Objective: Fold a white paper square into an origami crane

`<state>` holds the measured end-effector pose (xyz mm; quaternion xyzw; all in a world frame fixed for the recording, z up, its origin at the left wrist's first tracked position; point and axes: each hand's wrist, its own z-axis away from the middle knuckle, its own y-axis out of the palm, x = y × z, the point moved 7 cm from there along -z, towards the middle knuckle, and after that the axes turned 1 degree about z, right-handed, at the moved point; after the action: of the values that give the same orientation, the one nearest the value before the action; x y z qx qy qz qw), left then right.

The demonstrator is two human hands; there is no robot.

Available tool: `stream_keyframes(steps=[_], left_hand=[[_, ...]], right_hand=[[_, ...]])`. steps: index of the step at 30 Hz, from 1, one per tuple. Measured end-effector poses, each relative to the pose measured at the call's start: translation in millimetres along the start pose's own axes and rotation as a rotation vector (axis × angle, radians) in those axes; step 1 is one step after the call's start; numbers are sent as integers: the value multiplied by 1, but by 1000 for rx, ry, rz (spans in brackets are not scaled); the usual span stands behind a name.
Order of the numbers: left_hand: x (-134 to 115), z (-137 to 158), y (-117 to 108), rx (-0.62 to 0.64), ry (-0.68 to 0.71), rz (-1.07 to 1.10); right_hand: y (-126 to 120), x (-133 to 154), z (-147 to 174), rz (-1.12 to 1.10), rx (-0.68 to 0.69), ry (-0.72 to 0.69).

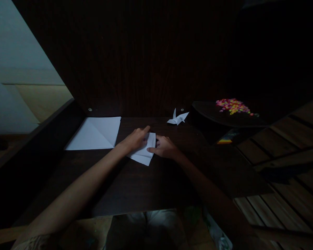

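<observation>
A piece of white paper [150,139], folded in layers, lies on the dark tabletop between both hands, with a flap sticking out toward me. My left hand [137,139] bears down on its left side, fingers bent over the paper and one finger reaching past the far edge. At the right edge my right hand [165,146] pinches the paper, thumb on top and the other fingers partly hidden behind it. Just beyond my right hand stands a folded paper crane [177,119], touched by neither hand.
A stack of white sheets [96,133], the top one creased diagonally, lies at the left by the raised side board [39,128]. Small colourful pieces [233,106] are heaped on a dark curved shelf [206,113] at the right. A tall dark panel [135,62] closes the back.
</observation>
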<state>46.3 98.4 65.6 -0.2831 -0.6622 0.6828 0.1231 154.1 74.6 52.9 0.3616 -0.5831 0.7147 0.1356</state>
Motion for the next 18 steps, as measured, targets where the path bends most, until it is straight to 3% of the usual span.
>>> stream_keyframes(steps=[6,13,15,18], left_hand=[[8,2,-3,-68,-19,98],[12,32,-42,-386,-23,117],[6,42,-42,-326,-19,173],[-4,52,-26,-119,18,274]], right_hand=[[1,-2,1,-26,16,19],[1,-7,4,-46,32,86],[1,-5,4,-56,48,73],[1,-2,5,-61,64,70]])
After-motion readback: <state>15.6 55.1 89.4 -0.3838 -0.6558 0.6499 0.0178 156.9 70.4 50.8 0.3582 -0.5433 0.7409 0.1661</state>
